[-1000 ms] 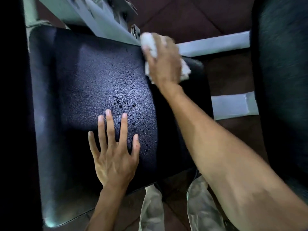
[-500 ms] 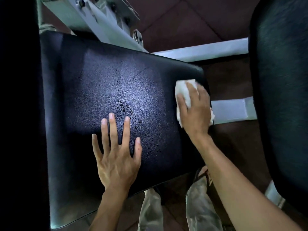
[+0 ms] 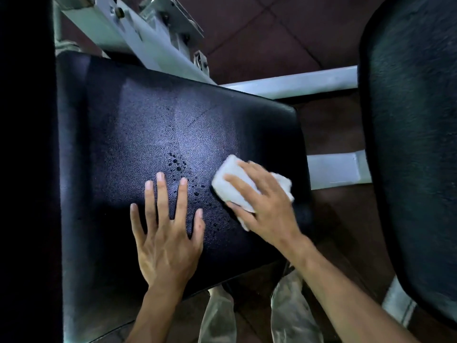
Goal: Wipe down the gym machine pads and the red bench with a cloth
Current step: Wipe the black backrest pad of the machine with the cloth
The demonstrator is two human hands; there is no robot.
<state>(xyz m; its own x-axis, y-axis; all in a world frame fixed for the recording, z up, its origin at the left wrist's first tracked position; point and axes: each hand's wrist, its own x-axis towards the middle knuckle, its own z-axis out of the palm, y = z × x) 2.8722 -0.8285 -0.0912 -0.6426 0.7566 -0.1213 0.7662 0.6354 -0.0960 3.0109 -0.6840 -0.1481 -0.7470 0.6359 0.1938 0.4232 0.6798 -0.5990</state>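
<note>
Right hand [image 3: 269, 209] presses cloth [image 3: 231, 184] on pad [image 3: 138, 134].

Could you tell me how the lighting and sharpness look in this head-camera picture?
Head view: a bright patch glares off the middle of the black pad, while its left side and the frame edges sink into darkness; the droplets look crisp; the right hand on the cloth is slightly blurred; wide-angle bending shows at the edges.

Our left hand [image 3: 166, 233] lies flat on the black pad [image 3: 138, 134], fingers spread (palm down). Our right hand [image 3: 265, 206], just beside it toward the pad's right edge, presses the white cloth [image 3: 228, 183] down.
</note>
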